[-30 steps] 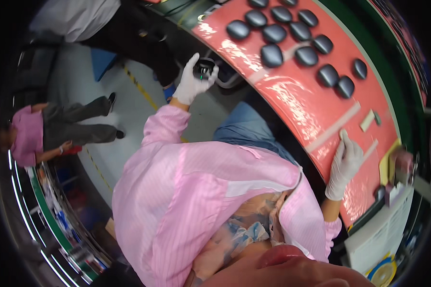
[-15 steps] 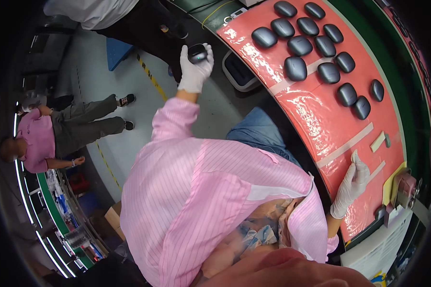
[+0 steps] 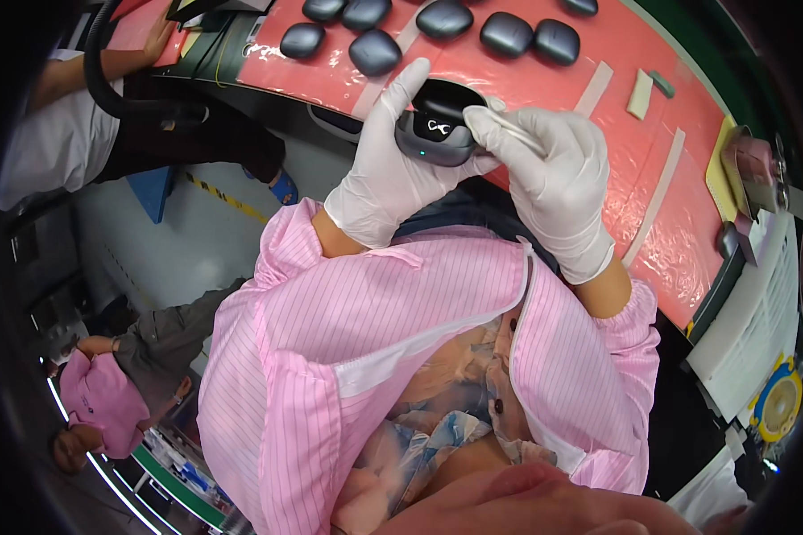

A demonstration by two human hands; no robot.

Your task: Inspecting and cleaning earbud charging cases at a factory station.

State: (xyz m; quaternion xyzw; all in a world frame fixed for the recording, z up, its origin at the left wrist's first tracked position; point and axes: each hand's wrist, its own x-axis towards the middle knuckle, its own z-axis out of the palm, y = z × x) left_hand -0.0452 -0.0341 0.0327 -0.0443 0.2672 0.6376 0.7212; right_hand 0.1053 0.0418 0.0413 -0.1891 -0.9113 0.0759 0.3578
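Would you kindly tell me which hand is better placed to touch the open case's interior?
Probably the right hand: its fingertips are at the rim of the open case, while the left hand supports it.

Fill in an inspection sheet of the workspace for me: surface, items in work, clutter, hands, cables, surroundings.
Surface: glossy red mat with pale tape strips.
Items: open dark case, small green light lit on its front; closed dark cases spread beyond it on the mat.
Clutter: pale block beside a small green piece; paper sheets at right.
Hands: both white-gloved; left hand holds the open case, right hand has fingertips at its right edge, grip unclear.
Cables: thin ones by the mat's left end.
Surroundings: two other people at left; yellow-black floor tape.
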